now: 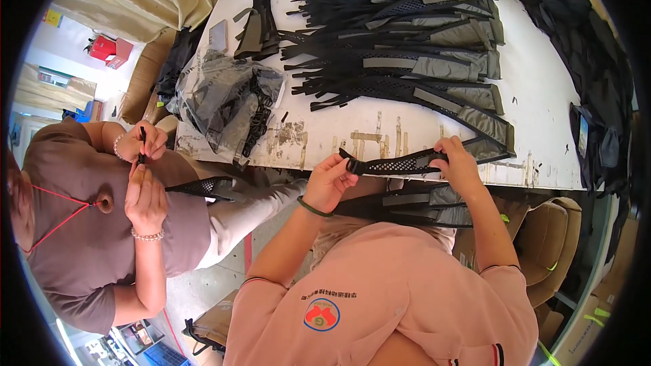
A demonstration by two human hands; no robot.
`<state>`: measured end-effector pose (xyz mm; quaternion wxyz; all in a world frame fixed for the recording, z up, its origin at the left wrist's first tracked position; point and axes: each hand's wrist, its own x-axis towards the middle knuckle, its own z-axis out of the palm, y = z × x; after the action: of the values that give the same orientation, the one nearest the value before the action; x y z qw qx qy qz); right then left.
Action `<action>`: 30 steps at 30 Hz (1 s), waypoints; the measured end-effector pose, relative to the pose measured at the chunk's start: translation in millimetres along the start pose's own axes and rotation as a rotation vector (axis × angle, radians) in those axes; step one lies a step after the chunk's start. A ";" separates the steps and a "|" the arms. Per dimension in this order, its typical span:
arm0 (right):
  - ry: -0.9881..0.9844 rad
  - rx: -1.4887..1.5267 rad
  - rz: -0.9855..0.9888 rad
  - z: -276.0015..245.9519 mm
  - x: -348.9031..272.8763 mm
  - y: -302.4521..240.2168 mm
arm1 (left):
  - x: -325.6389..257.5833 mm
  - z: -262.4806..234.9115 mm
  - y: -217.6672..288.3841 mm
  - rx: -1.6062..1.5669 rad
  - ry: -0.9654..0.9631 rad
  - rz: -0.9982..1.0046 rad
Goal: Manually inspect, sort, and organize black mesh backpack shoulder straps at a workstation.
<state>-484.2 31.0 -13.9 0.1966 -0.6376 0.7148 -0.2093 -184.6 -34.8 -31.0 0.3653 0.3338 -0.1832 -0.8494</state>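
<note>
My left hand [331, 179], with a green band on its wrist, pinches the left end of a black mesh strap [390, 164]. My right hand [458, 163] grips the strap's other end, where a grey-green fabric piece joins it. The strap is stretched level between both hands, just in front of the near edge of the white table [542, 95]. More strap pieces [413, 207] lie on my lap below it.
A big pile of black and grey-green straps [407, 41] covers the table's middle. A clear plastic bag of black parts [230, 98] lies at its left end. On my left a co-worker in a brown shirt handles a black strap [207, 188]. Dark fabric [597, 74] hangs at right.
</note>
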 end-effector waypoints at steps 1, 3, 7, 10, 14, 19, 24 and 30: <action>-0.020 -0.001 0.023 -1.1 -0.3 3.3 | -0.1 1.2 0.0 0.058 0.043 0.039; -0.041 0.003 0.033 -2.4 -1.7 7.5 | -0.8 -2.6 -0.9 0.117 0.070 0.087; -0.092 0.045 0.060 -2.5 -6.7 15.2 | -0.4 -8.4 -6.6 0.274 0.205 0.217; -0.094 0.018 0.099 -1.0 -11.7 14.9 | 0.1 -8.1 -11.3 0.229 0.254 0.272; -0.120 0.071 0.157 -6.4 -21.5 9.6 | -3.0 -14.5 -17.1 0.099 0.277 0.245; -0.485 0.042 0.128 -8.0 -59.9 6.5 | -38.8 -52.2 -23.7 0.107 0.388 0.017; 0.066 0.110 -0.095 -6.4 -16.6 1.8 | -55.0 -73.7 -26.7 0.492 0.605 0.349; 0.291 -0.457 -0.126 13.6 70.2 41.0 | -6.8 9.7 -6.3 0.537 -0.107 -0.033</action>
<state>-518.4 -35.3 -48.8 -0.0705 -0.6720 0.7231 -0.1435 -191.1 -24.9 -24.7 0.2398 0.3762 -0.4153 -0.7928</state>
